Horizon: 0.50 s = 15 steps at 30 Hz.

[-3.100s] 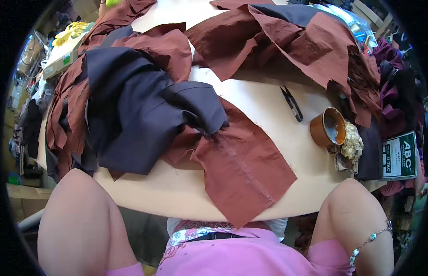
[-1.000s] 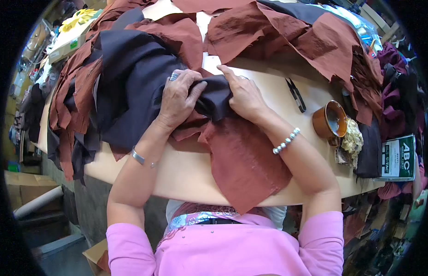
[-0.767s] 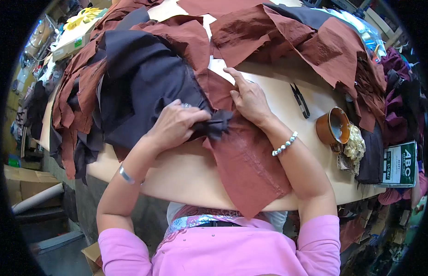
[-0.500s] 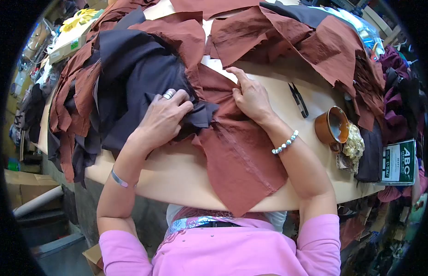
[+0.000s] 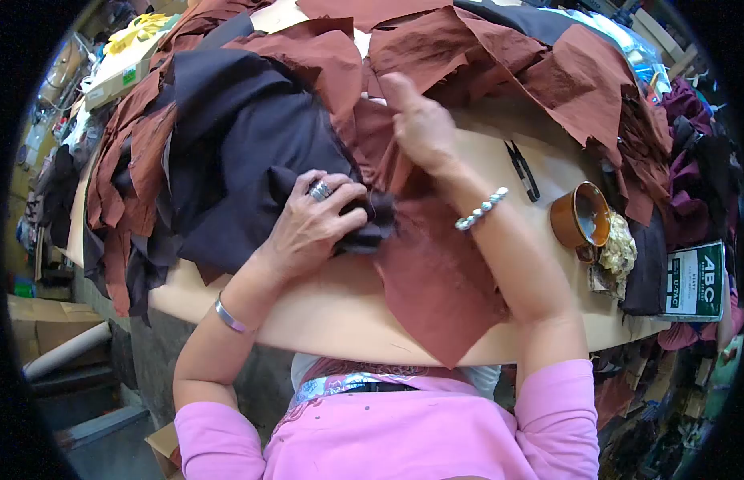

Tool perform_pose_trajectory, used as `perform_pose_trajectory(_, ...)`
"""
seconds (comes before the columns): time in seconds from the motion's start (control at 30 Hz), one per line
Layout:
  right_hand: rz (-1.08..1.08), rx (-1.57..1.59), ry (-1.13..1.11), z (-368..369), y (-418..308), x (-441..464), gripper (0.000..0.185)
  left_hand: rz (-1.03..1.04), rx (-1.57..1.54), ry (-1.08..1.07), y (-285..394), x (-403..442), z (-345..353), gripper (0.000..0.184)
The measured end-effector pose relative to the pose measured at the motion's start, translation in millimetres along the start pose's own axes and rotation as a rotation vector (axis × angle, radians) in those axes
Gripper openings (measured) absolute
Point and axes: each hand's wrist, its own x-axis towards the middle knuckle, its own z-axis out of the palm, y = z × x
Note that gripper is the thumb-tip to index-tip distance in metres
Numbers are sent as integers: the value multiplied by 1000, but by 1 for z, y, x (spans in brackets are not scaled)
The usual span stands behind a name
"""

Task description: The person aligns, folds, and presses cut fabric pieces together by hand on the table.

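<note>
My left hand (image 5: 312, 220), with a ring on it, is closed on the bunched edge of a dark, nearly black cloth (image 5: 244, 136). Its curled fingers press the folds down at the table's middle. My right hand (image 5: 424, 132) is slightly smeared by motion, farther from me, above a reddish-brown cloth (image 5: 444, 280). A taut fold of this cloth rises to its curled lower fingers, while the index finger points away. The brown cloth runs beside the dark one, and its pointed end lies at the table's near edge.
Black thread snips (image 5: 522, 170) lie on the pale table (image 5: 308, 308), right of my right forearm. Beside them stand a brown mug (image 5: 576, 220), a rough shell-like lump (image 5: 617, 248) and a green ABC box (image 5: 693, 282). More brown cloth pieces (image 5: 580, 80) cover the far side.
My right hand has moved away from me, drawing a fold of the brown cloth up. My left hand has shifted right and slightly nearer, bunching the dark cloth. The brown cloth's near end has moved right.
</note>
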Motion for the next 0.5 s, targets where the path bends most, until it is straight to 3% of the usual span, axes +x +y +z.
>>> perform_pose_trajectory(0.13,117,25,156,-11,39,-7,52,-19,36,41,-24,9,9,18)
perform_pose_trajectory(0.23,371,324,-74,-42,27,-18,57,-71,-46,5,-29,9,15,35)
perform_pose_trajectory(0.33,406,364,-185,-56,20,-34,69,-101,-141,35,-29,6,19,44)
perform_pose_trajectory(0.37,247,362,-97,-49,21,-43,73,-103,-138,52,-29,6,20,45)
perform_pose_trajectory(0.47,143,304,-148,-54,18,-63,72,-112,-142,45,-29,5,20,47)
perform_pose_trajectory(0.5,283,280,-234,-59,11,-66,69,-114,-141,34,-29,6,18,47)
